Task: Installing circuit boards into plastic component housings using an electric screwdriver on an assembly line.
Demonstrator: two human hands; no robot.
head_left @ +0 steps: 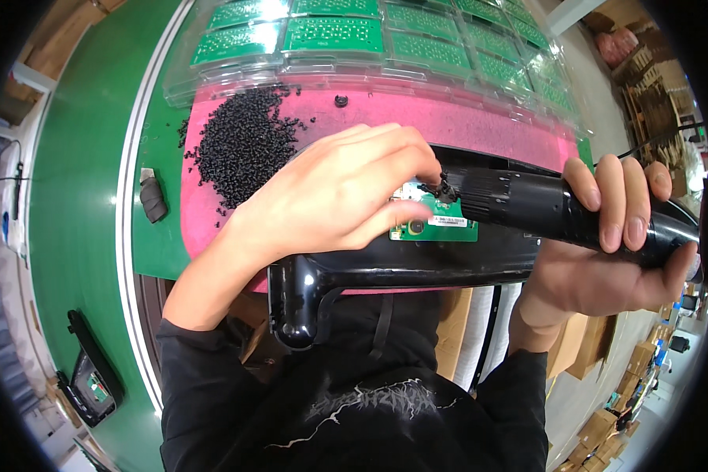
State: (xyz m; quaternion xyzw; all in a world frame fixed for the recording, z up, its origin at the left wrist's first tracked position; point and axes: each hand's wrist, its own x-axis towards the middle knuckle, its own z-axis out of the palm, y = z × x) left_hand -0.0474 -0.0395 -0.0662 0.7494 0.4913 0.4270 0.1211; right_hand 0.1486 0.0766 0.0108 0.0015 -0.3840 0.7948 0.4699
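The right hand [606,252] grips a black electric screwdriver [543,208], its fingers wrapped fully around the barrel. The tool lies almost level, and its tip meets a small black screw [442,189] at the upper right corner of a green circuit board [436,224]. The left hand [338,197] covers the left part of that board; its fingers are pinched narrow at the screw, steadying it against the tip.

The board sits inside a glossy black housing [385,271], which lies on a pink mat [480,126] on the green bench [86,197]. Whether the screw is already seated cannot be determined; the pinch suggests it is only being started. Any other fastening points on the board are hidden under the left hand, so the count of screws fitted is not readable.

Left of the housing, a heap of loose black screws [240,145] lies on the mat. Beyond the housing, clear trays [385,39] hold many more green boards, which suggests a good share of the batch is not yet mounted.
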